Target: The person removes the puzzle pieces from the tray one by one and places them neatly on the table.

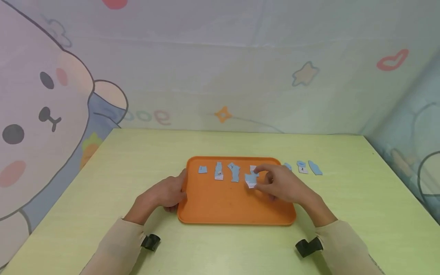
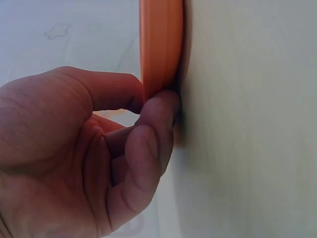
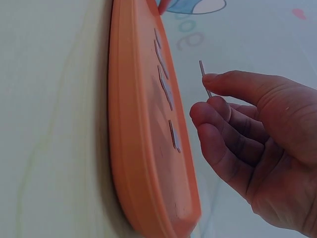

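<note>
An orange tray lies on the table. My left hand grips its left rim, and in the left wrist view the thumb and fingers pinch the tray's edge. Over the tray's right half, my right hand pinches a thin light-blue and white puzzle piece between thumb and fingertips. The right wrist view shows this piece edge-on, raised off the tray. Behind it, another blue and white piece lies on the tray, partly covered.
More light-blue pieces lie in a row along the tray's far side, including a small one, a tall one and a crooked one. Right of the tray, several pieces, including a curved one, rest on the table. A printed cloth hangs behind.
</note>
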The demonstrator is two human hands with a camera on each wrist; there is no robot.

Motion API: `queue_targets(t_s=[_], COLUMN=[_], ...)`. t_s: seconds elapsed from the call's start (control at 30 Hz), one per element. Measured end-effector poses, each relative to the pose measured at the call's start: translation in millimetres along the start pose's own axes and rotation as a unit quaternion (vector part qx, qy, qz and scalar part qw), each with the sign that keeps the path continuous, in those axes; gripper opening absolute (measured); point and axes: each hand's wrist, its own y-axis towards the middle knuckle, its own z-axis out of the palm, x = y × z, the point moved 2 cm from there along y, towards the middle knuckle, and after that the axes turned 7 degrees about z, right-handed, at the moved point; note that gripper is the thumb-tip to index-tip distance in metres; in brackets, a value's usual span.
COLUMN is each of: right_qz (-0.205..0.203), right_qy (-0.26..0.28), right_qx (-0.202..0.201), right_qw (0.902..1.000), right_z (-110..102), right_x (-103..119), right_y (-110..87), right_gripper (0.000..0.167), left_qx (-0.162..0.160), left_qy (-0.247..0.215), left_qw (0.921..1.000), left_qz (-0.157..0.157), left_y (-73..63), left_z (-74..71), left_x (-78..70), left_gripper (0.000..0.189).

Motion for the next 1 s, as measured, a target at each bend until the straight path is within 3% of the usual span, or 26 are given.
queue_targets(t_s=[0.33, 0.63, 1.0], right_qz=[0.004, 0.014, 0.016], right_qy=[0.000, -0.001, 0.029], right_qx=[-0.003, -0.016, -0.030], right_qw=[1.0000, 0.9998, 0.9990], right_z=[-2, -10, -31], right_x=[0, -4, -19], right_y=[0.0, -3.1, -7.5], right_gripper=[0.046, 0.046, 0.051], left_qx=[-0.002, 0.002, -0.004], left_qy=[0.005, 0.002, 0.002], left_qw=[1.0000, 1.0000, 1.0000], left_qz=[-0.001, -0.006, -0.002], left_y=[-0.1, 0.4, 0.7], left_z=[0.2, 1.1, 1.2], left_x=[0.4, 1.5, 1.5], left_gripper=[0.055, 0.067, 0.057])
